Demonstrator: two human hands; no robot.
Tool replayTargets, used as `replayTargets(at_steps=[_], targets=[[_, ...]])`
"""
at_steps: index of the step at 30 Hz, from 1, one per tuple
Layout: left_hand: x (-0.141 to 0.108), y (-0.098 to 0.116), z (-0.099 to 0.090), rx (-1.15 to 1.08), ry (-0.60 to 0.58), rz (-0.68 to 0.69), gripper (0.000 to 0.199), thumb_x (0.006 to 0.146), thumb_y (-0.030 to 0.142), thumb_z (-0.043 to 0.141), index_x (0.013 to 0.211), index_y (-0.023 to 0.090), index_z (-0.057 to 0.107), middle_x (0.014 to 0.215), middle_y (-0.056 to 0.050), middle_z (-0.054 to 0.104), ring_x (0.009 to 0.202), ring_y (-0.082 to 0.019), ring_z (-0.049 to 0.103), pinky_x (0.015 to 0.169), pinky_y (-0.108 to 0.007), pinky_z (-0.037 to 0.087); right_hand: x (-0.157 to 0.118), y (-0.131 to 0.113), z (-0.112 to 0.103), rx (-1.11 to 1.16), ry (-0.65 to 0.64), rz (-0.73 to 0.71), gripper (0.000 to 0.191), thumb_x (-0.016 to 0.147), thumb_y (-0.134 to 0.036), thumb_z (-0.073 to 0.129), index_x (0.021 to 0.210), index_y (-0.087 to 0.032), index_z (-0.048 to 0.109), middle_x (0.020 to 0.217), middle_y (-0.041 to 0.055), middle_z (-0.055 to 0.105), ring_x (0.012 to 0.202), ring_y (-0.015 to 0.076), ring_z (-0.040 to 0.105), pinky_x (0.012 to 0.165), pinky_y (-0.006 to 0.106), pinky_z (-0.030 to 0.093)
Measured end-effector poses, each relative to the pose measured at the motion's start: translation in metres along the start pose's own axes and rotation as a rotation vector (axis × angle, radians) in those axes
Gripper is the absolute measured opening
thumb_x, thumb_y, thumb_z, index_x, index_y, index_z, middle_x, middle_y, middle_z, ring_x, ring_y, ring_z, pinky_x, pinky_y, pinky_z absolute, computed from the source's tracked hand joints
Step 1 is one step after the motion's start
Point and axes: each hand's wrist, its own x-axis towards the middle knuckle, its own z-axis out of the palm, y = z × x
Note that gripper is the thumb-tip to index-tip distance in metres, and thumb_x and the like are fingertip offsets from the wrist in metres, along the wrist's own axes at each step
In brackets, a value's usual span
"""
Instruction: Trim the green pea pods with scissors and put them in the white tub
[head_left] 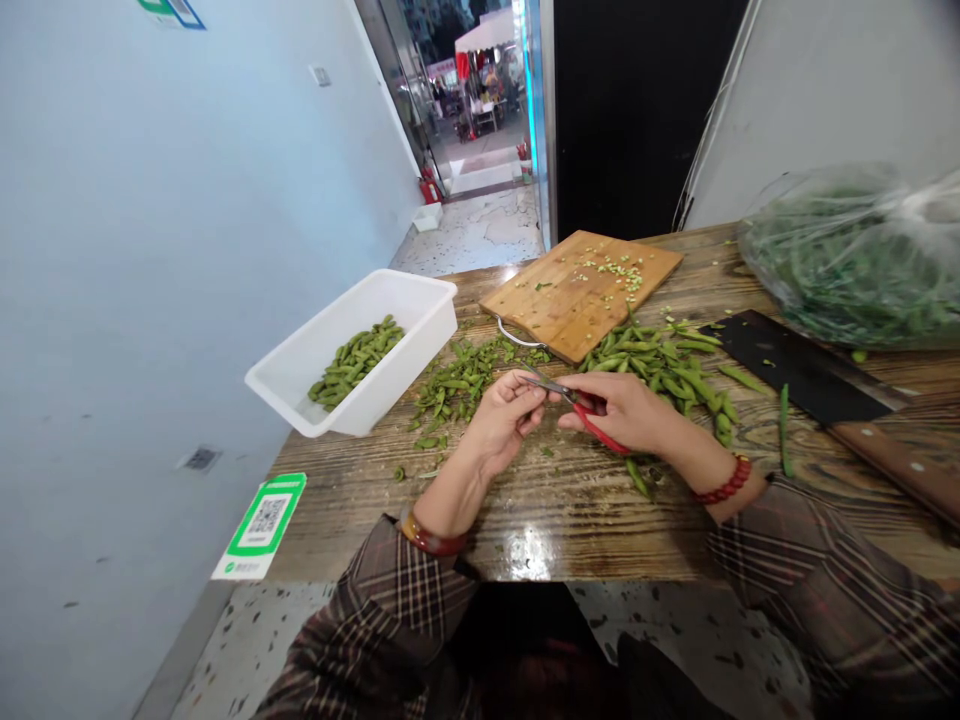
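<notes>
My right hand [626, 405] grips a pair of scissors [600, 428] with red handles, its metal blades pointing left toward my other hand. With fingers pinched together, my left hand [504, 420] is right at the blade tips; what it holds, if anything, is hidden. Behind my right hand lies a heap of whole green soybean pods [675, 370]. Small trimmed green bits and pods [457, 385] are strewn beyond my left hand. More pods [360, 360] lie inside a white plastic tub [416, 345] at the left.
A wooden cutting board [570, 290] with chopped green bits lies at the back of the wooden table [360, 530]. To the right are a cleaver [802, 365] and a clear bag of greens [847, 260]. A QR code card [262, 525] sits at the left edge.
</notes>
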Motion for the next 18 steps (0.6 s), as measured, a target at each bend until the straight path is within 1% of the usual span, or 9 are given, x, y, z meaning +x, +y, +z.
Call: replayTargets(at_steps=[2,5,8,11,12,14,16,18], targets=[[0.0,0.001,0.0,0.019,0.003,0.006,0.029,0.067,0.021,0.076,0.082,0.016,0.052,0.07,-0.002,0.069,0.044,-0.003,0.045,0.041,-0.015,0.024,0.0,0.0,-0.001,-0.016,-0.016,0.021,0.036,0.082,-0.047,0.064,0.106,-0.021,0.069,0.078,0.0023,0.065,0.063,0.0135,0.051,0.06,0.024,0.039],[-0.001,0.003,0.0,0.076,0.035,0.012,0.029,0.066,0.022,0.075,0.082,0.016,0.052,0.069,-0.001,0.067,0.045,-0.003,0.044,0.041,-0.015,0.023,-0.001,0.0,-0.004,-0.112,-0.037,0.028,0.036,0.082,-0.047,0.064,0.108,-0.023,0.068,0.073,0.0009,0.064,0.061,0.0132,0.051,0.059,0.023,0.036],[0.0,0.004,-0.001,0.125,0.048,0.027,0.026,0.067,0.021,0.073,0.082,0.016,0.052,0.068,0.0,0.065,0.045,-0.004,0.043,0.041,-0.015,0.023,-0.001,-0.002,-0.006,-0.192,-0.039,0.01,0.033,0.083,-0.045,0.064,0.107,-0.023,0.069,0.074,0.0018,0.065,0.063,0.0138,0.053,0.06,0.023,0.035],[0.002,0.006,-0.003,0.103,0.058,0.014,0.021,0.068,0.018,0.068,0.082,0.017,0.052,0.064,0.002,0.059,0.045,-0.004,0.041,0.04,-0.015,0.023,0.0,-0.001,-0.009,-0.18,-0.027,0.007,0.032,0.081,-0.044,0.066,0.104,-0.021,0.07,0.072,0.0016,0.065,0.063,0.0135,0.053,0.059,0.024,0.035],[0.002,0.006,-0.005,0.076,0.053,-0.002,0.02,0.068,0.016,0.067,0.081,0.017,0.052,0.063,0.003,0.057,0.046,-0.004,0.041,0.041,-0.014,0.024,0.0,0.0,-0.011,-0.151,-0.001,0.018,0.033,0.08,-0.044,0.067,0.102,-0.02,0.07,0.07,0.0009,0.064,0.061,0.013,0.051,0.059,0.024,0.035],[0.003,0.008,-0.007,-0.001,0.019,-0.035,0.019,0.067,0.015,0.064,0.081,0.018,0.051,0.066,0.003,0.055,0.048,-0.005,0.043,0.042,-0.015,0.028,0.001,0.004,-0.017,-0.07,0.113,0.064,0.034,0.078,-0.045,0.068,0.099,-0.018,0.071,0.066,-0.0007,0.06,0.058,0.0118,0.048,0.056,0.023,0.034],[0.004,0.009,-0.009,-0.065,-0.019,-0.065,0.016,0.069,0.019,0.063,0.081,0.018,0.052,0.072,0.002,0.055,0.053,-0.006,0.046,0.045,-0.016,0.033,0.002,0.009,-0.027,0.025,0.295,0.125,0.037,0.077,-0.047,0.067,0.099,-0.016,0.071,0.065,-0.0017,0.057,0.056,0.0108,0.045,0.055,0.023,0.033],[0.006,0.012,-0.007,-0.067,-0.016,-0.091,0.015,0.071,0.025,0.063,0.077,0.017,0.052,0.075,0.001,0.056,0.056,-0.007,0.047,0.048,-0.017,0.037,0.002,0.014,-0.038,0.138,0.473,0.181,0.04,0.076,-0.047,0.067,0.101,-0.015,0.07,0.064,-0.0024,0.054,0.055,0.0102,0.043,0.053,0.024,0.034]])
